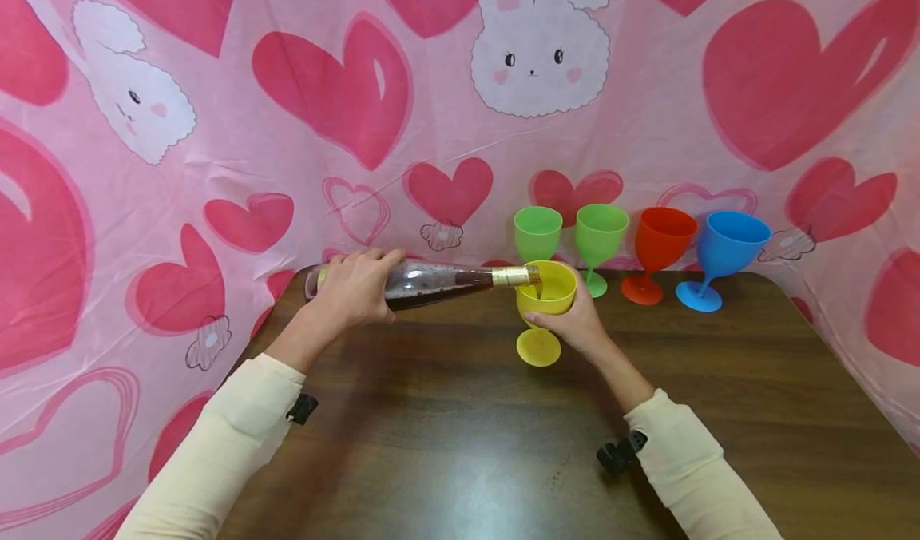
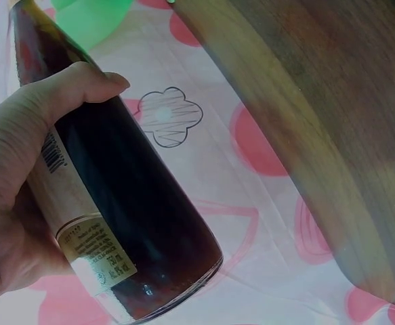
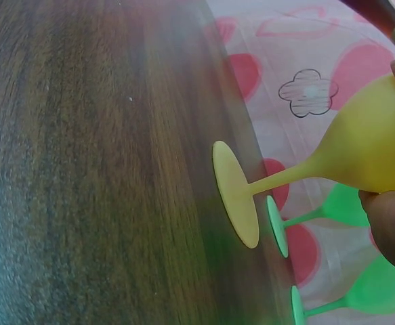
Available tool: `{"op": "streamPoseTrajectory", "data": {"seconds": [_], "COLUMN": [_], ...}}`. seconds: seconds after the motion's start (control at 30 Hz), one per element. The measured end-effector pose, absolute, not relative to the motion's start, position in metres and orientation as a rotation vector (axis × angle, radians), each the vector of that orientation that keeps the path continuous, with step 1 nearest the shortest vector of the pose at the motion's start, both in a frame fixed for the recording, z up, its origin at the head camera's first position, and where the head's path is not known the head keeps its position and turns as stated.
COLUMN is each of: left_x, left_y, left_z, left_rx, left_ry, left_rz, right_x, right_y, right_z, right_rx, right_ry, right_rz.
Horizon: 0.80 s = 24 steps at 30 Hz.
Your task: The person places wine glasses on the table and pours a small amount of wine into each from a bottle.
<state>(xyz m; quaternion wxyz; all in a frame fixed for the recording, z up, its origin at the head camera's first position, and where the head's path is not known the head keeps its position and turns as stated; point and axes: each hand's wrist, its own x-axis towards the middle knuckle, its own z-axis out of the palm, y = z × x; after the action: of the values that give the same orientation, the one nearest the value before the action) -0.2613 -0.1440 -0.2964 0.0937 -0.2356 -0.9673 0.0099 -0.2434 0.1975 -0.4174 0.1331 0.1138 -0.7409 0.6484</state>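
Note:
My left hand [image 1: 359, 286] grips a glass bottle [image 1: 438, 284] of dark liquid around its body, with a label [image 2: 95, 247] on its side in the left wrist view. The bottle lies nearly level, its gold-wrapped neck [image 1: 512, 276] at the rim of a yellow goblet [image 1: 548, 291]. Amber liquid runs from the mouth into the bowl. My right hand [image 1: 575, 320] holds the goblet by its bowl, thumb on the near side. In the right wrist view the goblet's round foot [image 3: 236, 196] shows above the wooden table.
Behind the yellow goblet stand two green goblets [image 1: 537, 235] [image 1: 600, 232], then a red goblet [image 1: 663, 240] and a blue goblet [image 1: 729, 244] to the right. A pink cloth [image 1: 446, 117] with hearts and rabbits hangs behind the brown wooden table [image 1: 446, 444].

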Motion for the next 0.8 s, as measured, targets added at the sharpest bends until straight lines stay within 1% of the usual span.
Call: {"op": "streamPoseTrajectory", "data": {"seconds": [0.8], "left_x": [-0.2585], "left_y": [-0.1441], "left_z": [-0.2929], "left_rx": [-0.701], "left_ry": [-2.863], "left_rz": [0.051], "right_x": [-0.2434], "right_y": [0.1971], "right_z": [-0.4184], "right_rx": [0.339], "right_ry": [-2.120], "right_rz": [1.880]}}
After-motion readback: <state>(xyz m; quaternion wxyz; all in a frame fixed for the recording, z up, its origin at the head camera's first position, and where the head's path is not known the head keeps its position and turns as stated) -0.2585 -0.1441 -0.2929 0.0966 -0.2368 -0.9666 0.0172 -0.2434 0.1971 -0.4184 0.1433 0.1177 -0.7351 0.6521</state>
